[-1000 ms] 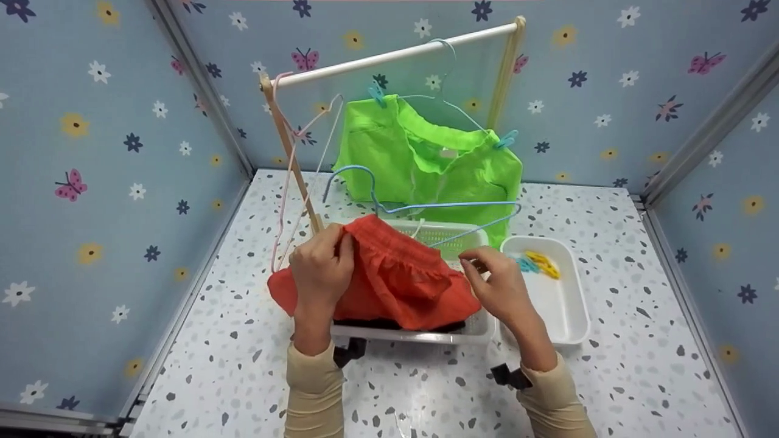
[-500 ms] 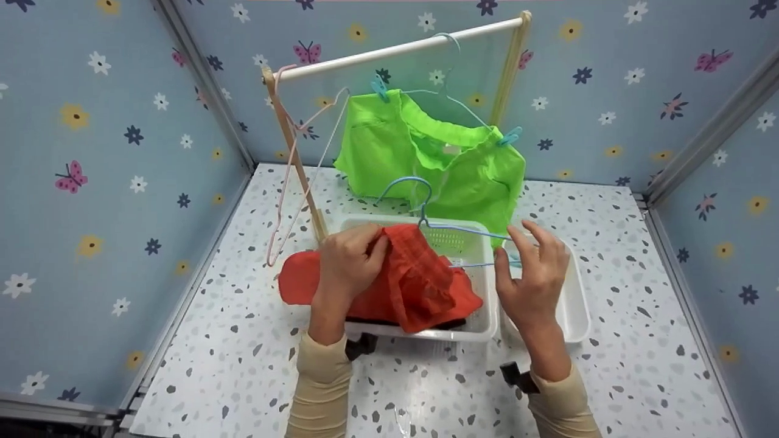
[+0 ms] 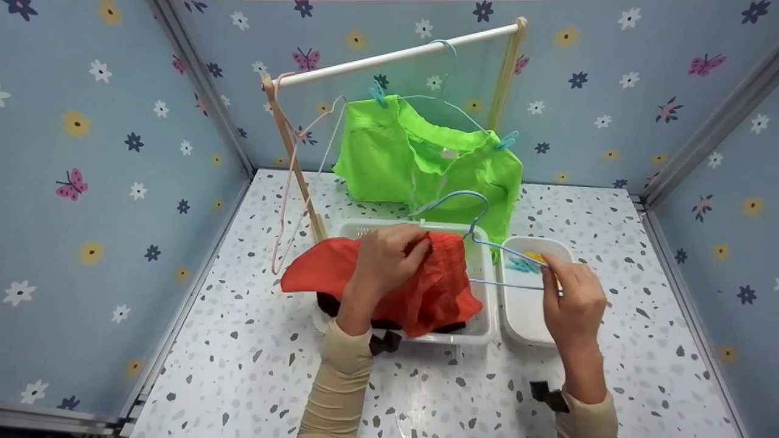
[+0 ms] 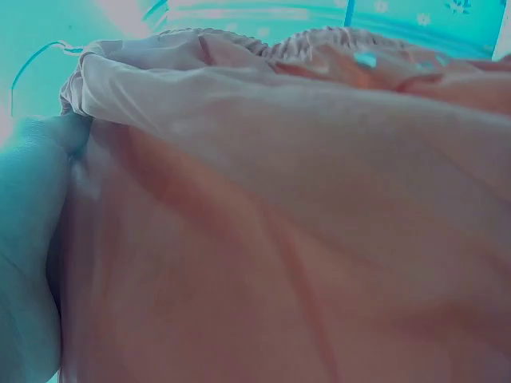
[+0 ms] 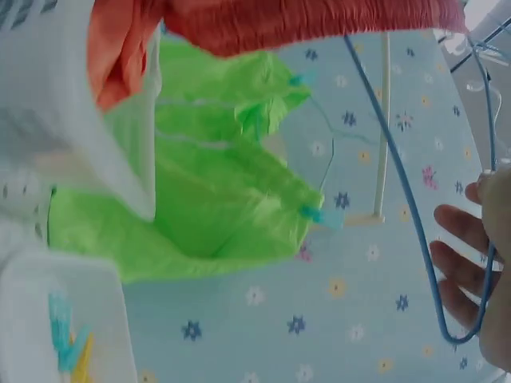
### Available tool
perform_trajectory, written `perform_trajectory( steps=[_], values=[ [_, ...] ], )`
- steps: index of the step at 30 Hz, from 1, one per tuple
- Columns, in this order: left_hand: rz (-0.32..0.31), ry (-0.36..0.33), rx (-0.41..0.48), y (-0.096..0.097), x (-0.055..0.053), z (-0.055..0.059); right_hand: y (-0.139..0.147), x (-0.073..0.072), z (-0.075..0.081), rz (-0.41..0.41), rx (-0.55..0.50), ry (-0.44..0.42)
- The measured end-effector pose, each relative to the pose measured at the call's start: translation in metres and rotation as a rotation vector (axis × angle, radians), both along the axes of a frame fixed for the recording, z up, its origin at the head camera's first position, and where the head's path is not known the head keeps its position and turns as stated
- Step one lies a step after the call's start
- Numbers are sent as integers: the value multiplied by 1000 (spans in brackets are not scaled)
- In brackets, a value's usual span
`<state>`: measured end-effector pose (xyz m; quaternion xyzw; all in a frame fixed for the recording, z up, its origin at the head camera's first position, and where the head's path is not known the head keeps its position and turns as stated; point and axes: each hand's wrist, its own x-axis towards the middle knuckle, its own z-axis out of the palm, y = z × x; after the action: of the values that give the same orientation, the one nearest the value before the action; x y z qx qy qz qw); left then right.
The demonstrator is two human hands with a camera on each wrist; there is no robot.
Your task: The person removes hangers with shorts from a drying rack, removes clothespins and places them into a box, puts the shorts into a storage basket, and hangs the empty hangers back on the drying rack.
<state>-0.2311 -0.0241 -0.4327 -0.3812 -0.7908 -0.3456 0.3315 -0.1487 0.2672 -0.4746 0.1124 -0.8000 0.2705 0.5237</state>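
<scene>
My left hand (image 3: pixel 386 258) pinches the gathered elastic waistband of red shorts (image 3: pixel 447 267) above a white basket (image 3: pixel 490 292). In the left wrist view the reddish cloth (image 4: pixel 263 239) fills most of the picture. A blue wire hanger (image 3: pixel 462 193) stands with its hook up; its left part is hidden behind the waistband and my left hand. With thumb and fingers my right hand (image 3: pixel 575 298) holds the hanger's free right end. In the right wrist view the hanger's blue wire (image 5: pixel 406 191) runs down from the red waistband (image 5: pixel 319 20) to the fingers.
Behind, a rack's white bar (image 3: pixel 395 58) carries bright green shorts (image 3: pixel 377 152), clipped to a hanger, and a pink hanger (image 3: pixel 284 207). Right of the basket, a white tray (image 3: pixel 529 322) holds blue-green and yellow clothespins (image 3: pixel 523 264). Dark cloth (image 3: pixel 328 303) lies under the red shorts.
The blue hanger and both hands have moved to the right. My left hand draws the red waistband along, while my right hand has taken hold of the hanger's right end.
</scene>
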Motion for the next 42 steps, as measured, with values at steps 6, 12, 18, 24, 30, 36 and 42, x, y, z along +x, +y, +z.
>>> perform_trajectory(
  steps=[6, 12, 18, 24, 30, 36, 42],
  values=[
    [-107, -20, -1, 22, -4, 2, 23, 9, -3, -141, -42, 78],
    [-175, -105, 23, 30, -12, -12, 31, 13, -4, -190, -77, 152],
    [-138, -184, 13, 20, -20, -32, 35, 11, -7, -82, 29, 122],
    [-83, -213, 24, 8, -23, -48, 43, 16, -14, 50, 145, -21],
    [-35, -297, 61, -6, -28, -61, 45, 18, -18, 74, 164, -58],
    [33, -373, 72, -19, -34, -72, 47, 20, -21, 87, 135, -50],
    [139, -485, 72, -32, -40, -84, 48, 20, -23, 89, 114, -55]
  ],
)
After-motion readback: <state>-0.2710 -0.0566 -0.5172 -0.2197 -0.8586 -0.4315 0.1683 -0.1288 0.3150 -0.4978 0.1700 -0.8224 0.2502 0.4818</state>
